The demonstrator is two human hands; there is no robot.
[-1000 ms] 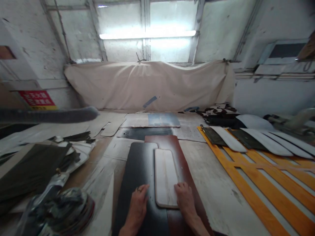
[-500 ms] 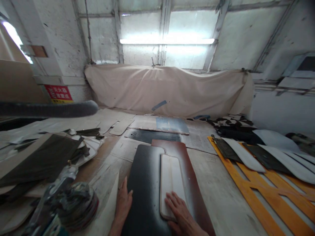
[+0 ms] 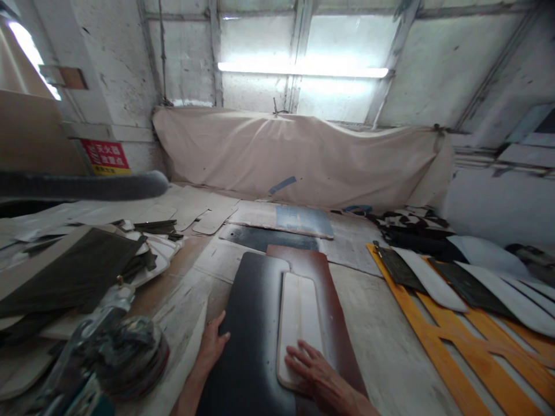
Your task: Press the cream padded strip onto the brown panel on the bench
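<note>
A pale oblong panel (image 3: 299, 312) with rounded corners lies on top of a black board (image 3: 245, 300) and a reddish-brown board (image 3: 340, 315). My right hand (image 3: 310, 367) rests on the near part of the pale panel, its fingers stretched out and slightly apart. At the left edge of the black board is my left hand (image 3: 214, 341), thumb apart from the fingers; its fingertips are close to that edge, and contact is hard to make out. Both hands look free of any grasped thing.
A dusty sanding tool (image 3: 134, 352) stands at the lower left, beside dark and pale cut pieces (image 3: 78, 271). An orange slotted frame (image 3: 427, 332) bearing several panels lies at right. Overhead left, a dark hose-like arm (image 3: 87, 186) juts in. A beige cloth (image 3: 303, 153) hangs behind.
The view has shifted slightly. My left hand has moved a little left relative to the black board. My right hand stays on the pale panel, its fingers a little more spread.
</note>
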